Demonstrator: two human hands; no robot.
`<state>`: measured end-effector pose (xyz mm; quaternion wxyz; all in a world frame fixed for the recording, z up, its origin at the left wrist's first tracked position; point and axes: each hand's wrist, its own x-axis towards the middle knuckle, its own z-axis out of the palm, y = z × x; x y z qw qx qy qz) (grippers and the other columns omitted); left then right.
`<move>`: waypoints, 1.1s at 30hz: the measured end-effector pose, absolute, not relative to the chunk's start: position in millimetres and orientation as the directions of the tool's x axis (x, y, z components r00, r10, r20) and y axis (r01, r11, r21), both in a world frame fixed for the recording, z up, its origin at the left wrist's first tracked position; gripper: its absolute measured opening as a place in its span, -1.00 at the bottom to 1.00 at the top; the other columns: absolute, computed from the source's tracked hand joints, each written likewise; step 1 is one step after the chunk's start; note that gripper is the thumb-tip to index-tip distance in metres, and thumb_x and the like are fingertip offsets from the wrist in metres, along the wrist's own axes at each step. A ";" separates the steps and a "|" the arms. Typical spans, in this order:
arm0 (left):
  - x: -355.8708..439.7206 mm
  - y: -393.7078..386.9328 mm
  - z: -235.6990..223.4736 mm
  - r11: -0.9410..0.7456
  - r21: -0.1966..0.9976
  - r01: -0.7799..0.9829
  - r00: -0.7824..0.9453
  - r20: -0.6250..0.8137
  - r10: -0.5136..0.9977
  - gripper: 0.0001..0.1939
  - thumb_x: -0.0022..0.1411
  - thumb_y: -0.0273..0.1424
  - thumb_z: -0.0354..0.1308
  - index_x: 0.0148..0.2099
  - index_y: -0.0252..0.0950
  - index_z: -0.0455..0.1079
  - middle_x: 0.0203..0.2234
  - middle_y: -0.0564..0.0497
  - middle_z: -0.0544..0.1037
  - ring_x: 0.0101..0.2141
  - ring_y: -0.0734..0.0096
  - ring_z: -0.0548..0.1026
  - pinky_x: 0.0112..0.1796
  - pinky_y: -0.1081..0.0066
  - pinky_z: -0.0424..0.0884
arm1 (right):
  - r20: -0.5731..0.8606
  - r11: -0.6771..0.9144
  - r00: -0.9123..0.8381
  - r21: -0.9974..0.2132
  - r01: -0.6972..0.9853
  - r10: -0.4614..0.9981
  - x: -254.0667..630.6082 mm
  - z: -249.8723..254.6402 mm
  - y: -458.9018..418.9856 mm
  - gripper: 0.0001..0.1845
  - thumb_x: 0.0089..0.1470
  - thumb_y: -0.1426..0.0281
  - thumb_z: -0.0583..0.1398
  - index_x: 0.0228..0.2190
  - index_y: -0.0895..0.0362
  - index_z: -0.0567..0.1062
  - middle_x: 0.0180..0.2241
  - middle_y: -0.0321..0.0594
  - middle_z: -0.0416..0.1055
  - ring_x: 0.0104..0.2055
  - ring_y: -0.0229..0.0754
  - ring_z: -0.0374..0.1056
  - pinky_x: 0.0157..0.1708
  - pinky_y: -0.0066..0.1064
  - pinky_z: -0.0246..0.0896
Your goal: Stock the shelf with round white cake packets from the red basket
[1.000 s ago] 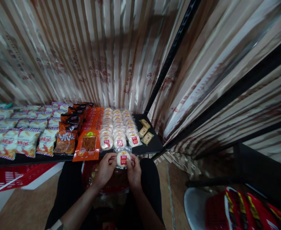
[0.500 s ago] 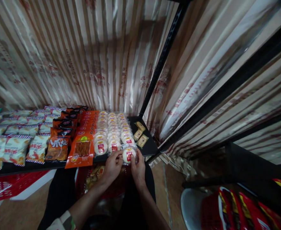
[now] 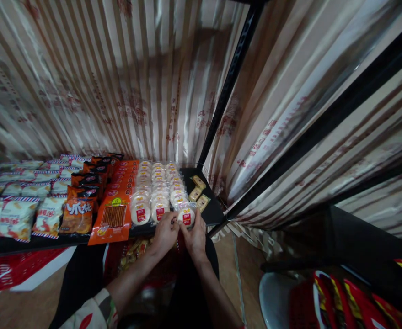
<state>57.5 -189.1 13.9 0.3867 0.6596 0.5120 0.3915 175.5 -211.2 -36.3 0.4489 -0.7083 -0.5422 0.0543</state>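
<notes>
A round white rice cracker in a clear wrapper with a red label [image 3: 186, 216] lies at the front end of the right-hand cracker row. My right hand [image 3: 194, 235] grips it from the right, thumb along its lower edge. My left hand [image 3: 165, 233] is closed at its left side, fingertips pinching the wrapper's edge. Behind and to the left, more wrapped rice crackers [image 3: 159, 201] overlap in three rows on the black shelf [image 3: 216, 211]. Several small yellow packets [image 3: 195, 193] lie to the right of the rows.
Left of the crackers stand an orange snack pouch [image 3: 113, 214], dark orange bags [image 3: 77, 214] and white bags [image 3: 17, 217]. A black post [image 3: 226, 91] rises at the shelf's corner before a striped curtain [image 3: 146, 91]. Red bags [image 3: 355, 297] stand at lower right.
My right thumb has moved from the cracker's face down to its lower edge. The left hand stays pinched beside it. The view has shifted slightly.
</notes>
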 end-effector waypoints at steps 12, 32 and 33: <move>61.0 -173.9 4.3 -0.113 0.891 0.439 0.164 0.044 0.985 -0.64 0.03 -0.58 -0.02 -0.09 -0.36 0.35 -0.19 -0.12 0.48 -0.20 0.38 0.44 -0.11 0.33 0.34 | 0.445 0.033 0.305 -0.607 0.794 0.842 176.3 -53.5 -193.8 -0.25 -0.03 0.25 0.12 0.14 0.23 0.03 0.06 0.06 0.17 0.07 0.06 0.09 0.02 -0.08 0.04; 56.4 -170.6 -5.5 -0.116 0.903 0.414 0.149 0.058 0.987 -0.65 0.04 -0.56 0.00 -0.09 -0.37 0.36 -0.12 -0.15 0.47 -0.11 0.32 0.42 -0.04 0.26 0.30 | 0.449 0.060 0.281 -0.607 0.792 0.848 167.2 -54.0 -182.2 -0.30 0.01 0.27 0.10 0.15 0.20 0.03 0.00 0.02 0.19 0.04 0.04 0.09 0.01 -0.09 0.05; 55.9 -170.4 -6.3 -0.120 0.903 0.412 0.150 0.063 0.987 -0.65 0.03 -0.57 0.01 -0.09 -0.37 0.36 -0.13 -0.14 0.47 -0.11 0.33 0.41 -0.04 0.26 0.30 | 0.451 0.064 0.282 -0.612 0.788 0.847 167.0 -54.0 -181.9 -0.30 0.01 0.27 0.10 0.15 0.20 0.04 0.00 0.02 0.19 0.05 0.04 0.09 0.01 -0.08 0.05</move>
